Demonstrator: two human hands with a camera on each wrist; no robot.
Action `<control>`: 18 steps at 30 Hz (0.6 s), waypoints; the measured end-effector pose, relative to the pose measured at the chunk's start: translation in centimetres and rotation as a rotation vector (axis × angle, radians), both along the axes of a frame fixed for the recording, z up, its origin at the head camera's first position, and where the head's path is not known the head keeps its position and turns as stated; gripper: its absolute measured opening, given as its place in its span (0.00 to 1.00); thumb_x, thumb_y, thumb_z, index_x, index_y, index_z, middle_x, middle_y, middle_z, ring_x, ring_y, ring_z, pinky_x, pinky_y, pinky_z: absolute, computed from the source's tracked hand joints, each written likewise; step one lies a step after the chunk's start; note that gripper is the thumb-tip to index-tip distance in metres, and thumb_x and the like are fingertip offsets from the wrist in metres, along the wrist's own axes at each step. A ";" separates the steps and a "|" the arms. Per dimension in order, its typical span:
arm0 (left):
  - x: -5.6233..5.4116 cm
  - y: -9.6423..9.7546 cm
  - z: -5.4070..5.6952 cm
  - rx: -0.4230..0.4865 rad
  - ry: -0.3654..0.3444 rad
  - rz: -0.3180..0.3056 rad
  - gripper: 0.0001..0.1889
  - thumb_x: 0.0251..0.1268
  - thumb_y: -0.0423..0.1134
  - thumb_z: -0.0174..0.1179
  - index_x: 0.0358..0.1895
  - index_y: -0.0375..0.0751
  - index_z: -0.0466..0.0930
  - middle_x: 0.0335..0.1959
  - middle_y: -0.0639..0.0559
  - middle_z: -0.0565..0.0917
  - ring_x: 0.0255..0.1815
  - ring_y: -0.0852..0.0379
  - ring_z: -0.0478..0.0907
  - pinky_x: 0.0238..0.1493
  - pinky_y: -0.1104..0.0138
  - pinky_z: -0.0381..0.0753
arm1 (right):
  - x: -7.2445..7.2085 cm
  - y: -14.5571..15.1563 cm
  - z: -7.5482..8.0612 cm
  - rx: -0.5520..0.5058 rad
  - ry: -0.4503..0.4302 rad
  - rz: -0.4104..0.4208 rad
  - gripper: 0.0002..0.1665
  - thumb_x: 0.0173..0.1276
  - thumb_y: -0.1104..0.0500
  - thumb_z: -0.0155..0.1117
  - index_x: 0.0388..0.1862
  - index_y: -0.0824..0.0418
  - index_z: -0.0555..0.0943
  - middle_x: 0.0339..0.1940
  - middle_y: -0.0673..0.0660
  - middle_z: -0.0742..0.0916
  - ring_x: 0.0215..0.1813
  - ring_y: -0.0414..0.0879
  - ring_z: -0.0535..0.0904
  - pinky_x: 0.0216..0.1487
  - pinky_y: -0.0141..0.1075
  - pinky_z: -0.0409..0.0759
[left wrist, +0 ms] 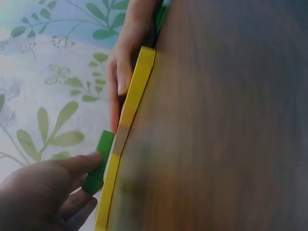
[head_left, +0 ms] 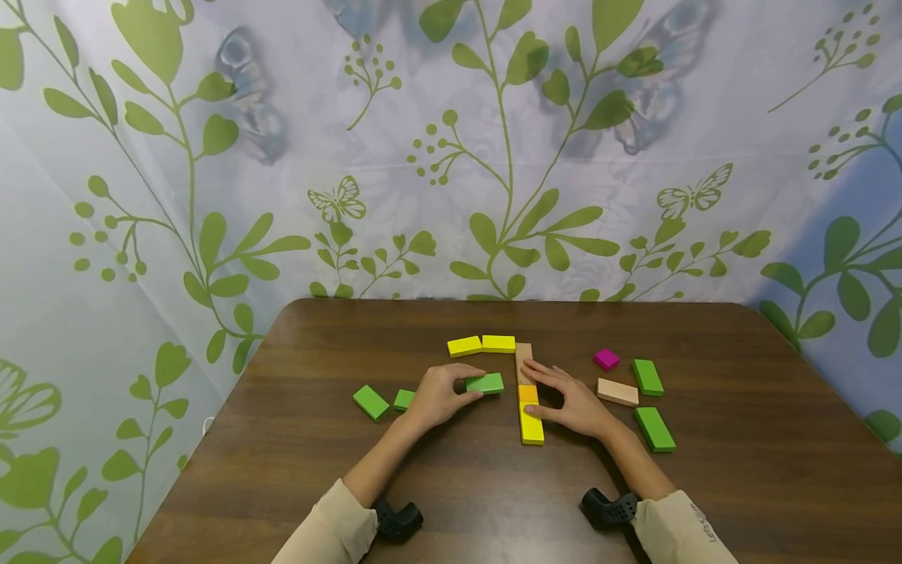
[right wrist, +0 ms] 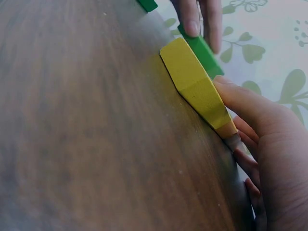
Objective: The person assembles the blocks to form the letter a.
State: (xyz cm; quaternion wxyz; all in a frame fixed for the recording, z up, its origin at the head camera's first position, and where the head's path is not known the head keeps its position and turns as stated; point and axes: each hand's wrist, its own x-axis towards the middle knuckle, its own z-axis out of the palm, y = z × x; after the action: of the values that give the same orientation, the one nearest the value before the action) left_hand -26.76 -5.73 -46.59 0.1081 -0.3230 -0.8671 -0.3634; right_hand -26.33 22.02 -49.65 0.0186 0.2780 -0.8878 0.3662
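L hand (head_left: 438, 397) grips green block (head_left: 485, 383) btwn thumb & fingers, just L of block row on tbl (head_left: 282, 478). R hand (head_left: 579, 406) lies w/ fingers loosely extended, fingertips at beige block (head_left: 524, 354), thumb at yellow block (head_left: 532, 428). Orange block (head_left: 528, 393) btwn those two. Magenta block (head_left: 606, 359) nr R hand.

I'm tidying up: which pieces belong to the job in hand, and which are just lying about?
In the job, apparently:
held green block, in the left hand
beige block, orange block and near yellow block, lined up at the right hand
far yellow pair

Seemingly just lying about:
magenta block
loose beige block
right-side green pair
left-side green pair
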 end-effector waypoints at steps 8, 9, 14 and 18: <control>0.0 1.5 -1.0 -0.056 -0.030 -0.021 0.17 0.56 0.39 0.66 0.50 0.41 0.82 0.47 0.52 0.82 0.50 0.58 0.77 0.51 0.65 0.75 | 0.0 0.0 0.1 -0.001 0.011 0.009 0.42 0.58 0.41 0.65 0.70 0.51 0.64 0.72 0.48 0.62 0.70 0.65 0.50 0.62 0.65 0.48; 0.0 1.6 -1.0 -0.060 -0.035 -0.029 0.17 0.57 0.39 0.65 0.50 0.41 0.82 0.47 0.52 0.82 0.50 0.58 0.77 0.52 0.65 0.75 | 0.0 0.0 0.0 -0.002 0.011 0.011 0.42 0.58 0.41 0.65 0.70 0.51 0.64 0.72 0.49 0.62 0.70 0.65 0.50 0.62 0.65 0.48; -0.1 1.8 -1.1 -0.084 -0.067 -0.044 0.17 0.58 0.40 0.64 0.51 0.42 0.81 0.48 0.53 0.82 0.51 0.58 0.77 0.52 0.66 0.74 | 0.0 0.0 0.0 0.000 0.012 0.013 0.42 0.58 0.42 0.65 0.70 0.51 0.64 0.72 0.49 0.62 0.70 0.65 0.50 0.62 0.66 0.49; -0.1 1.9 -1.1 -0.095 -0.071 -0.041 0.17 0.59 0.40 0.63 0.52 0.42 0.81 0.48 0.53 0.82 0.51 0.58 0.77 0.53 0.66 0.74 | 0.0 0.0 0.0 -0.002 0.014 0.012 0.42 0.58 0.42 0.65 0.70 0.51 0.64 0.72 0.49 0.62 0.70 0.65 0.50 0.62 0.65 0.49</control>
State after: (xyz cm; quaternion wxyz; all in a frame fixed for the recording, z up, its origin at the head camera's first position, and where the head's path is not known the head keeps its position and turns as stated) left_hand -26.87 -3.83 -47.69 0.0541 -0.3323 -0.8800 -0.3351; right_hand -26.36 22.04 -49.64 0.0230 0.2861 -0.8856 0.3651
